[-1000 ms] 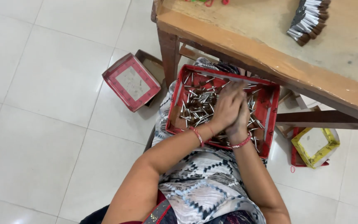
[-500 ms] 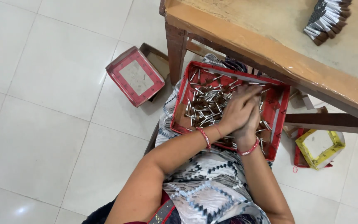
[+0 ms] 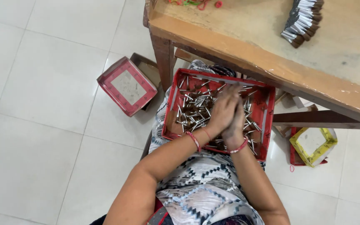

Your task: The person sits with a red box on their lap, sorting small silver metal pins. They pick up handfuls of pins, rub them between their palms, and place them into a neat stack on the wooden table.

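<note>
White floor tiles fill the left of the view; a wooden table [image 3: 271, 62] takes the upper right, w/ the person seated below it, patterned cloth over the lap.

Change vs. a sec ago: hands sit a bit higher and more upright over the tray [image 3: 172, 108], palms closer together. At 1 s back the fingers were spread lower into the pile; now they're drawn in, as if gathering a bunch. Framing has also shifted, so part of that is head movement. Tray itself hasn't moved on the lap.

Left hand [image 3: 221, 111] and right hand [image 3: 235, 124] press against each other, fingers together and pointing up toward the table edge. Looks like they're clamped on a few sticks, but what's between the palms is hidden, so can't tell for sure. Red bangles on both wrists.

Sticks [image 3: 192, 110]: short, silvery w/ dark ends, lying loose and criss-crossed in the red tray, mostly on its left half and under the hands. A tidy bundle [image 3: 303, 21] of similar ones lies on the table top right, well apart.

Boxes: red-edged square box [image 3: 126, 85] w/ pale centre panel lies tilted on the floor left of the table leg, leaning on a brown carton. Yellow-rimmed box [image 3: 313, 143] w/ white inside sits on the floor right of the tray, under the table rail, red box beneath it. Labels too small to make out.
</note>
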